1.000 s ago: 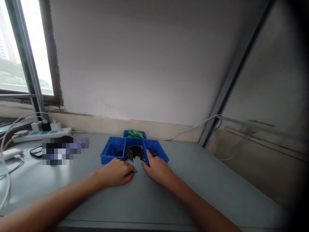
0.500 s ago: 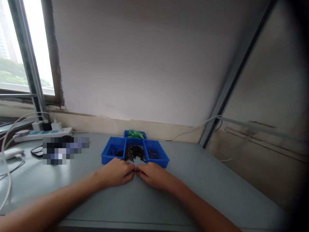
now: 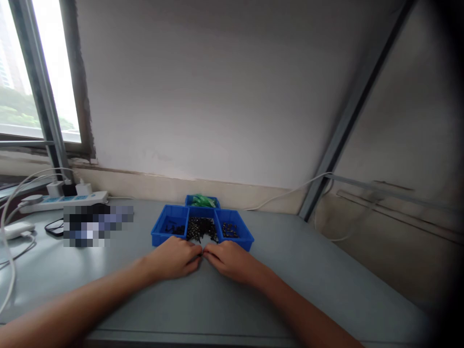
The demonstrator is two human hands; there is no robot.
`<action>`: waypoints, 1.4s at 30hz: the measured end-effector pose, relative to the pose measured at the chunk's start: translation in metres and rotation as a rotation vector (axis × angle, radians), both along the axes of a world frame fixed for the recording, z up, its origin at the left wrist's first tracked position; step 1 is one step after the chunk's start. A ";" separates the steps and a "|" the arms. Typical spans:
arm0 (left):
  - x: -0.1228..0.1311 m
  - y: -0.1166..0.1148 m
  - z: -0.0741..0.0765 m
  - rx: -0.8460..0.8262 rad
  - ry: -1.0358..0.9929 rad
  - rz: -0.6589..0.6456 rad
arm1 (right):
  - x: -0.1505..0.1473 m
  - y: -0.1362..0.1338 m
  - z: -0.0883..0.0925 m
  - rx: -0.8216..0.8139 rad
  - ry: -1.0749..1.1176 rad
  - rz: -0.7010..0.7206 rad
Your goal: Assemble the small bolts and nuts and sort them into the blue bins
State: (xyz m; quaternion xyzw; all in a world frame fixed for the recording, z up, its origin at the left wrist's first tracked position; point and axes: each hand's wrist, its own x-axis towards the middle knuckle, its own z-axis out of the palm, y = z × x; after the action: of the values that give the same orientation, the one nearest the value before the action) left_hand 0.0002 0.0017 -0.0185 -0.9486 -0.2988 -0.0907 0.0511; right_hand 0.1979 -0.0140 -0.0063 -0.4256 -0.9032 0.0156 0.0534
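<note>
My left hand (image 3: 177, 257) and my right hand (image 3: 226, 259) meet fingertip to fingertip just in front of the blue bins. Both are closed in a pinch. Something small and dark shows between the fingertips, too small to name. Behind the left hand stands a blue bin (image 3: 158, 232) with small black parts in it. Another blue bin (image 3: 247, 235), behind the right hand, holds small dark and metallic pieces. Between these two lies a heap of small black and shiny parts (image 3: 202, 227), in a middle bin partly hidden by my hands.
A further blue bin with green plastic (image 3: 203, 200) stands at the back against the wall. On the left are a white power strip (image 3: 65, 202) with plugs and cables, and a pixelated object (image 3: 97, 224). A metal post (image 3: 355, 108) rises at the right.
My right hand has shifted very slightly up and left, and the dark piece between the fingertips shows less now. My left hand and the bins look nearly the same.
</note>
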 end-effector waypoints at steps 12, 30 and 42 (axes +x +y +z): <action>0.000 -0.003 0.006 0.011 -0.053 -0.054 | 0.003 0.008 -0.013 -0.072 -0.053 0.030; 0.001 -0.001 0.003 -0.003 0.023 0.028 | 0.002 0.004 -0.002 0.016 0.015 0.045; 0.002 -0.001 0.002 0.001 0.027 0.021 | 0.001 0.003 -0.002 0.061 0.041 0.052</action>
State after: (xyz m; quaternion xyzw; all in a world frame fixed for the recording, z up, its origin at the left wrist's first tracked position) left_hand 0.0017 0.0011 -0.0161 -0.9465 -0.3082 -0.0776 0.0564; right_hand 0.1984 -0.0106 -0.0087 -0.3999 -0.9127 -0.0020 0.0845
